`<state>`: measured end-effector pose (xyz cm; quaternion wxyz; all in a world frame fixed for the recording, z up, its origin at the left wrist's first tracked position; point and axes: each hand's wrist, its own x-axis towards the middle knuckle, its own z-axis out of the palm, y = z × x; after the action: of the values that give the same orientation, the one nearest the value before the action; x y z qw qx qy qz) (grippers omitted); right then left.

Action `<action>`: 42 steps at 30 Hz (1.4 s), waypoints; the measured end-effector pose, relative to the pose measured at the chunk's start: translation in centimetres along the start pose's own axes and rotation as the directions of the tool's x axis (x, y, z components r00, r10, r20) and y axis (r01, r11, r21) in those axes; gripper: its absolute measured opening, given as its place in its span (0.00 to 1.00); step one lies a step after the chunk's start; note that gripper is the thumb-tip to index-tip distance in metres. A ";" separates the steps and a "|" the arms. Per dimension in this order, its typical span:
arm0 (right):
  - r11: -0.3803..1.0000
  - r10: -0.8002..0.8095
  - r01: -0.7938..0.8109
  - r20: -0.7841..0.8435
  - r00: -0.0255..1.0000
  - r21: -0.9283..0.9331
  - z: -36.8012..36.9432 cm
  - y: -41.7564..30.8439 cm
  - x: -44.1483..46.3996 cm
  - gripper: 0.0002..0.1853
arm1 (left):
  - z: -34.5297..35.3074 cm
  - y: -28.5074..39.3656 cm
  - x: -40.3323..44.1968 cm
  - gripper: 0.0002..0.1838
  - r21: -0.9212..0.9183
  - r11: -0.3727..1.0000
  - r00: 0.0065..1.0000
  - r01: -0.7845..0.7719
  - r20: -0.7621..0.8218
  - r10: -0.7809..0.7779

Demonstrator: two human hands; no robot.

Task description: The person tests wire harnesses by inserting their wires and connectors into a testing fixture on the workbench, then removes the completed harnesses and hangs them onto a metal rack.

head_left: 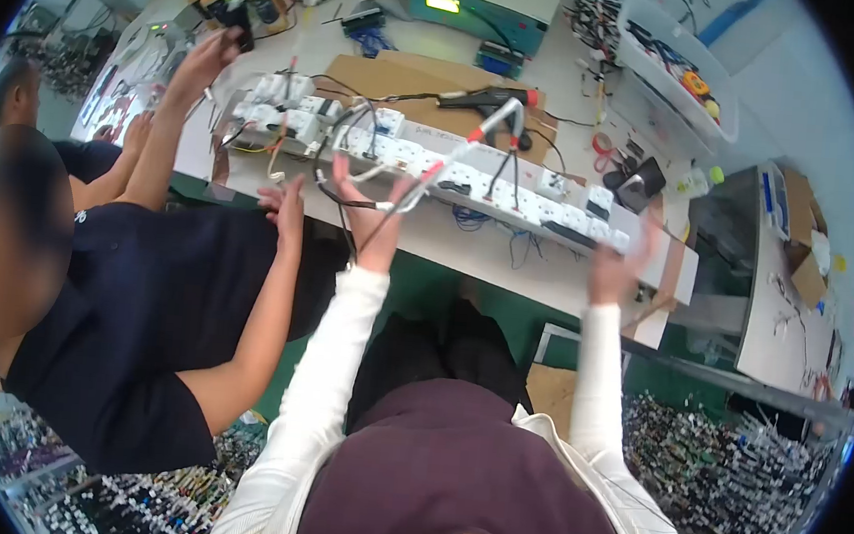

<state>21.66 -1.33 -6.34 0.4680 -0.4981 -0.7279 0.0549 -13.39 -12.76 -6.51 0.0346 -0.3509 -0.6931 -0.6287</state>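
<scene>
A row of white power strips [498,192] with several plugs and adapters runs along the table's near edge. My left hand [375,223] is at the left part of the row, its fingers spread around black and white cables [352,201]; whether it grips them is unclear. One white cable with red sections [467,145] rises from near this hand and arches over the strips. My right hand [620,267], blurred by motion, is beside the right end of the row; what its fingers do cannot be made out.
A co-worker in dark clothing [164,297] sits at the left, both arms near the table. Behind the strips are cardboard [352,70], a black heat gun [485,99] and a green device [467,14]. A clear bin [653,69] stands at the back right, red scissors [603,152] before it.
</scene>
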 end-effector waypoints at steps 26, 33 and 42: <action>0.837 0.320 -0.232 -0.100 0.942 0.495 -8.6 -0.6 8.8 0.20 | 1.9 -6.3 10.5 0.16 0.248 0.951 0.892 -0.187 0.448 0.059; 0.868 -0.116 -0.110 -0.414 0.903 -0.484 -4.6 12.7 -2.1 0.16 | 1.9 -4.4 9.8 0.17 0.169 0.979 0.914 -0.111 0.405 0.033; 0.983 0.184 -0.176 -0.398 0.898 0.058 -1.6 6.6 0.7 0.23 | 0.1 1.5 11.5 0.13 -0.175 0.985 0.977 -0.001 0.210 0.039</action>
<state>27.23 1.87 -8.57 0.6056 -0.5589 -0.5665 0.0020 -21.19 -7.69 0.33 -0.0640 -0.4248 -0.6319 -0.6451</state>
